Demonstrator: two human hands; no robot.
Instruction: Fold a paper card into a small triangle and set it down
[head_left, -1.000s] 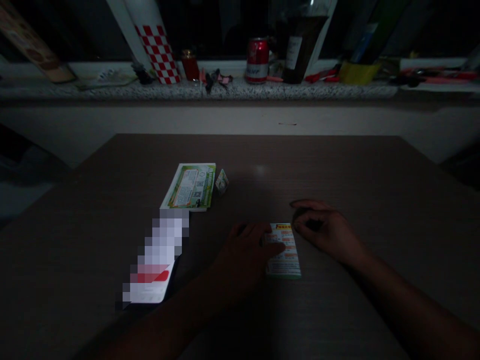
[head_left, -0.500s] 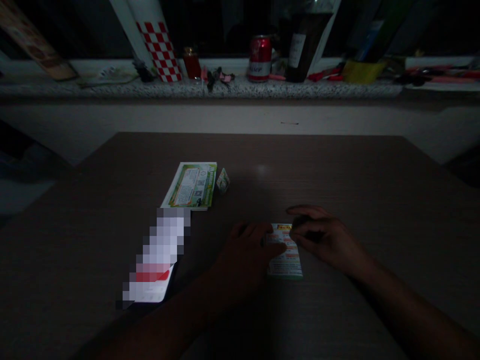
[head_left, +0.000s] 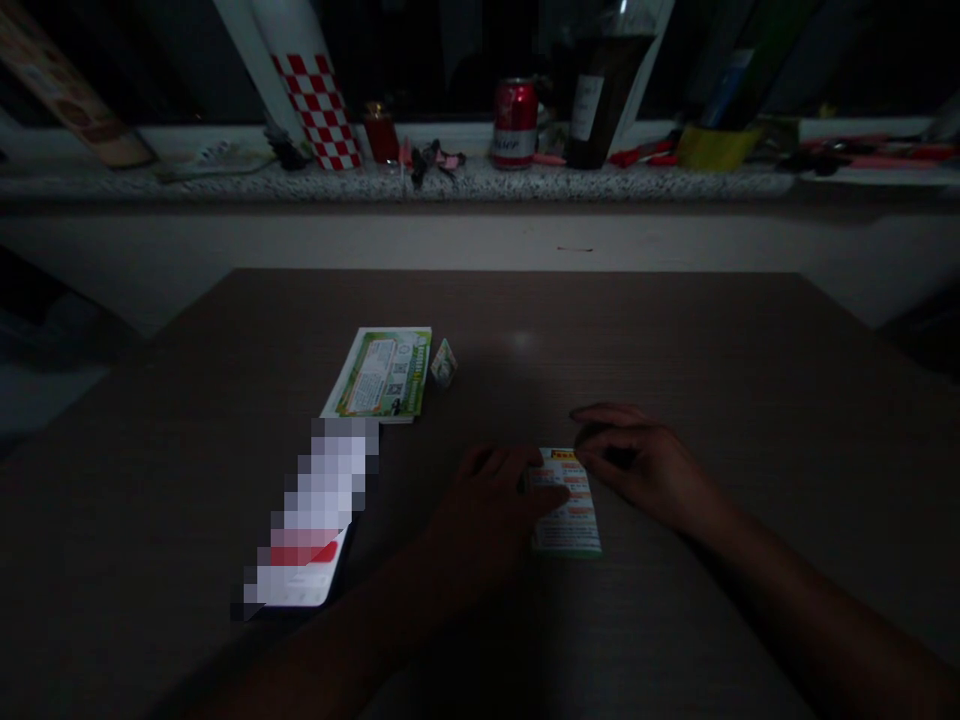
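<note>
Partly under my left hand [head_left: 487, 505], beside my right hand [head_left: 660, 470]: the printed card [head_left: 566, 532]!
The table's [head_left: 637, 325] far edge sits well off at twelve o'clock, wood grain running wide toward three; lit phone [head_left: 306, 588] at nine. Left thumb's across the card, fingers loosely open; right fingers curl at its one o'clock corner, pinching or not I can't tell. Yellow banner, orange headings, print too small to read.
</note>
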